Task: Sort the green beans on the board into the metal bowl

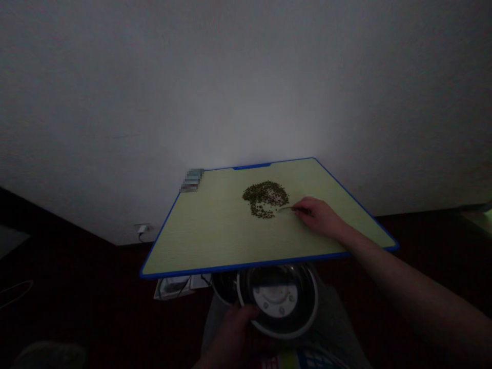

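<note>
My right hand (317, 215) is closed around the dark handle of a small utensil with a thin, pale metal end (284, 208); its exact kind is too blurred to tell. That end points left, at the edge of a spread of small brownish-green beans or grains (265, 195). They lie in a ragged ring on a pale yellow-green board (200, 230) with a blue rim. Below the board's near edge, my left hand (236, 325) grips the left side of a metal bowl (315, 302), thumb over the rim. Only a pale, dotted bottom shows inside the bowl.
A second metal bowl (221, 287) sits partly behind the first, over my lap. A blurred-out patch (192, 180) covers the board's far left corner. The wall (246, 92) rises behind the board. At left are a plug and socket (142, 229); a white tray-like thing (172, 287) lies underneath.
</note>
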Available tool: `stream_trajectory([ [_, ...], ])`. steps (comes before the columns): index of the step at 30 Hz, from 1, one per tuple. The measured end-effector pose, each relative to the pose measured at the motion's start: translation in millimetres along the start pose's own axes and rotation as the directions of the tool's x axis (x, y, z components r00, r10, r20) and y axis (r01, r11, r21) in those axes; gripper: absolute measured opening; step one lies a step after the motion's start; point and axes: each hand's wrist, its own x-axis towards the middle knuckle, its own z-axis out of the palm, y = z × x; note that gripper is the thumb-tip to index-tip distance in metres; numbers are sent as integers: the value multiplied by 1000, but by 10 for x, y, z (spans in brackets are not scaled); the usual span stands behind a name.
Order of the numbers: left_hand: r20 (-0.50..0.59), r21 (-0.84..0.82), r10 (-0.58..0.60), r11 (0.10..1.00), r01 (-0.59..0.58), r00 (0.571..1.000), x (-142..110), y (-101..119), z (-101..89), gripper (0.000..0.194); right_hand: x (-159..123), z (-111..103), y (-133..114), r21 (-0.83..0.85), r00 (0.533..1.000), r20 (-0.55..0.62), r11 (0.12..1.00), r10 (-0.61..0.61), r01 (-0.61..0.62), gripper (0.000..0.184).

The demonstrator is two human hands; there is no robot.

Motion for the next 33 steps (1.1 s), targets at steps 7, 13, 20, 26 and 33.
stream_trajectory([
  [7, -8, 38, 43, 998, -43, 999, 28, -49, -3, 33, -161, 14, -84, 108, 998, 15, 993, -56, 54, 20],
  [13, -38, 38, 50, 998, -49, 998, 15, -65, 27, 31, -79, 48, -94, 82, 999, 8, 996, -39, 38, 21],
  [20, -56, 81, 66, 995, -62, 996, -4, -46, 29, 34, -47, 77, -89, 27, 1000, 3, 999, -30, 30, 22],
  [26, -26, 22, 64, 998, -63, 998, -5, -46, 69, 56, -24, 83, -98, 21, 1000, 7, 999, -25, 25, 22],
  [33, -59, 29, 55, 998, -53, 997, -20, -27, 95, 62, 28, 75, -96, 35, 999, 31, 999, -18, 17, 22],
])
